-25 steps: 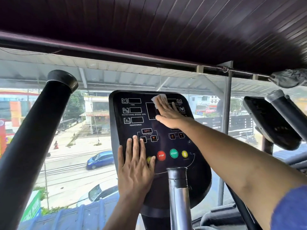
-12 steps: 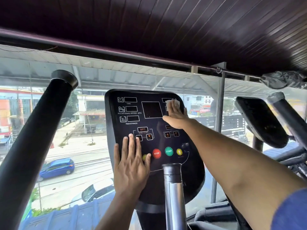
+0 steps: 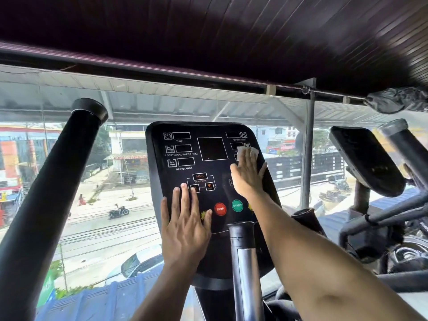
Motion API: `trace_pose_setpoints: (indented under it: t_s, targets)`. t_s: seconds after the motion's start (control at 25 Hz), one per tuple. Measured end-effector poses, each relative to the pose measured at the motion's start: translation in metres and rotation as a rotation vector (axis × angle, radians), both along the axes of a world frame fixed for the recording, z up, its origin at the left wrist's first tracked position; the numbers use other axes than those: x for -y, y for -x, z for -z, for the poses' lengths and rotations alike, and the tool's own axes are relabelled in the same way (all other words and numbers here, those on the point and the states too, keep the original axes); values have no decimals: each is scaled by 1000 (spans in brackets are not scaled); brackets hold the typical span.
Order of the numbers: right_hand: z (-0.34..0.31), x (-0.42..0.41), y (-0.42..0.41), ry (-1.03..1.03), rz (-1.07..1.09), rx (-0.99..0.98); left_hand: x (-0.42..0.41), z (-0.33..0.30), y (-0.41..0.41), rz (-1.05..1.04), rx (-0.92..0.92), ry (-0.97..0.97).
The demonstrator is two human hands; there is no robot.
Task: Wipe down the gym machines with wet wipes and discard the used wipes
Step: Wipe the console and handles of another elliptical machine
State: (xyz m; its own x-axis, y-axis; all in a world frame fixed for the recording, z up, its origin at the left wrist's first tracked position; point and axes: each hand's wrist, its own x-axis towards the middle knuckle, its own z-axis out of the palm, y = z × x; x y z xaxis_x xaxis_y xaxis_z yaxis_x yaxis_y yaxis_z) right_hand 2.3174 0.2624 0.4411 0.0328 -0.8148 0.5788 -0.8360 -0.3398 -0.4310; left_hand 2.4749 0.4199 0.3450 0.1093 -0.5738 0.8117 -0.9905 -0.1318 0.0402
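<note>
Wet wipe (image 3: pixel 248 150) slid lower along console (image 3: pixel 208 172) right edge

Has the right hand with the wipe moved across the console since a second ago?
Yes. The right hand, pressing the wet wipe, has slid rightward across the console, from over the centre display to the right edge.

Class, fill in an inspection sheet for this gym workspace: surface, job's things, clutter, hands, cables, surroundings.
Surface: black console panel, upright on its post.
Job's things: white wet wipe at the panel's right edge.
Clutter: nothing seen.
Hands: left hand rests flat on the lower panel; right hand presses the wipe with straight fingers.
Cables: nothing seen on the machine.
Surroundings: black handlebar left, second console right, window onto a street.
</note>
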Motion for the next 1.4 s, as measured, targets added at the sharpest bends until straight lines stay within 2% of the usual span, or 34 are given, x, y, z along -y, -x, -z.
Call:
trace_pose_setpoints:
  t_s: [0.16, 0.32, 0.44, 0.52, 0.68, 0.76, 0.84, 1.0, 1.12, 1.24, 1.32, 1.4]
  targets:
    - [3, -12, -4, 116, -142, -200, 0, 2, 0, -5, -1, -14]
    - [33, -17, 18, 117, -18, -61, 2, 3, -1, 0, -2, -6]
    - [16, 0, 15, 23, 63, 69, 1, 2, -2, -3, -3, -15]
    - [-7, 7, 3, -20, 44, 84, 1, 2, -1, -11, 3, -24]
    - [0, -10, 0, 44, -95, -104, 1, 1, 0, -7, -7, -31]
    - [28, -27, 14, 73, -85, -200, 0, 1, -1, -6, -6, -27]
    - [41, -22, 27, 42, -15, -202, -1, 0, 0, 3, -7, -28]
    - [-9, 6, 6, -15, 0, -16, -1, 1, -1, 17, -9, -22]
    - [-31, 6, -27, 55, -102, -180, 0, 1, -1, 17, -11, -7]
    - [7, -22, -23, 138, -191, -279, 1, 3, -1, 29, -11, 4]
    - [36, -25, 0, 123, -138, -258, 2, 3, -2, 31, -21, 8]
    - [35, -15, 19, 61, -47, -196, 2, 2, -1, 37, -27, 13]
